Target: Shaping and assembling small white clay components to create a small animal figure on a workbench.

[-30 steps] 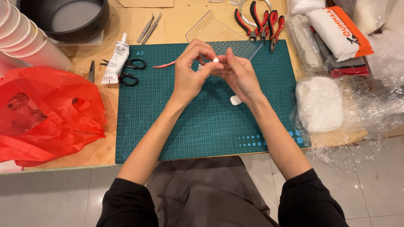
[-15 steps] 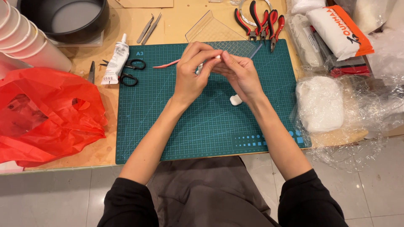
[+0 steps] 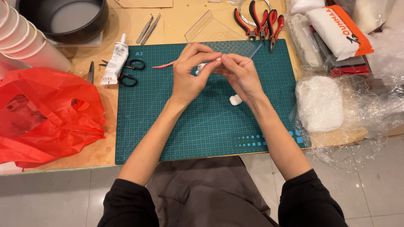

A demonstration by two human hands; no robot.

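Note:
Over the green cutting mat (image 3: 210,126) my left hand (image 3: 189,73) and my right hand (image 3: 240,73) meet fingertip to fingertip. Between them they pinch a small white piece of clay (image 3: 203,66), mostly hidden by the fingers. A second white lump (image 3: 235,100) lies on the mat just under my right wrist. A pink tool (image 3: 163,65) pokes out to the left of my left hand and a blue stick (image 3: 254,51) lies beyond my right hand.
Black scissors (image 3: 128,71) and a white glue tube (image 3: 115,59) lie left of the mat, a red plastic bag (image 3: 46,115) further left. Red-handled pliers (image 3: 263,21) sit at the top. A white clay block in plastic wrap (image 3: 320,103) lies right. A black pot (image 3: 63,19) stands top left.
Both hands stay together over the mat; the fingers have shifted slightly around the small white piece, which shows less than a second ago.

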